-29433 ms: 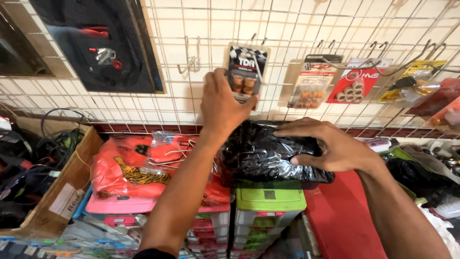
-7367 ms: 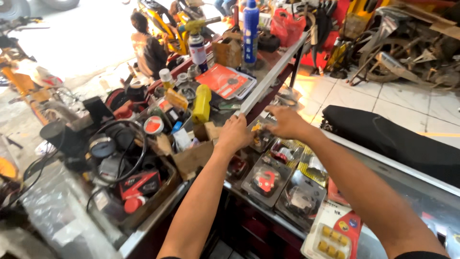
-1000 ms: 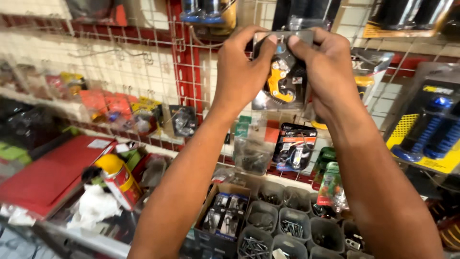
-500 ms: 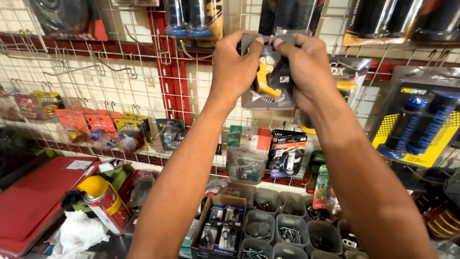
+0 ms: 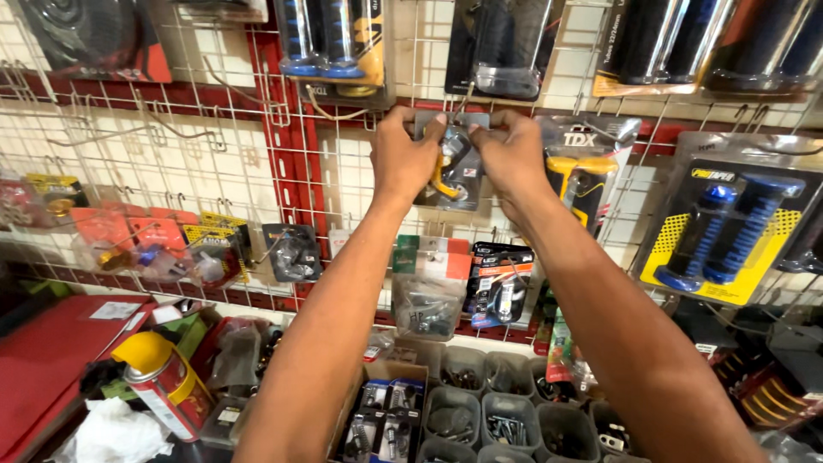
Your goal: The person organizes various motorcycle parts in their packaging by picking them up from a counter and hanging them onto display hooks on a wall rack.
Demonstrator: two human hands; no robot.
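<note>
Change: half a second ago both hands held the blister pack higher in view; now they sit lower and nearer the middle, and the spray can has slid toward the lower left corner.
Left hand [image 5: 410, 157]: fingers and thumb pinched on the left top corner of the blister pack [image 5: 452, 167].
Right hand [image 5: 512, 154]: clasping the pack's right top corner, thumb on the card.
Blister pack: clear plastic on grey card with a yellow and black part inside, held up against the wire grid wall [image 5: 351, 184], just below a pack of dark grips [image 5: 500, 47].
Neighbours: a pack with a yellow-handled part [image 5: 583, 176] just to its right; blue hand grips on a yellow card [image 5: 716, 227] farther right.
Compartment tray [image 5: 506, 420]: grey cells below the arms, holding small metal screws and fittings; exact kinds too small to tell.
Cardboard box [image 5: 381, 416]: small packaged parts standing in rows.
Clear bag [image 5: 426, 304]: hangs from the grid, dark metal pieces inside.
Spray can [image 5: 163, 381]: red with yellow cap, tilted, beside crumpled white plastic [image 5: 111, 433].
</note>
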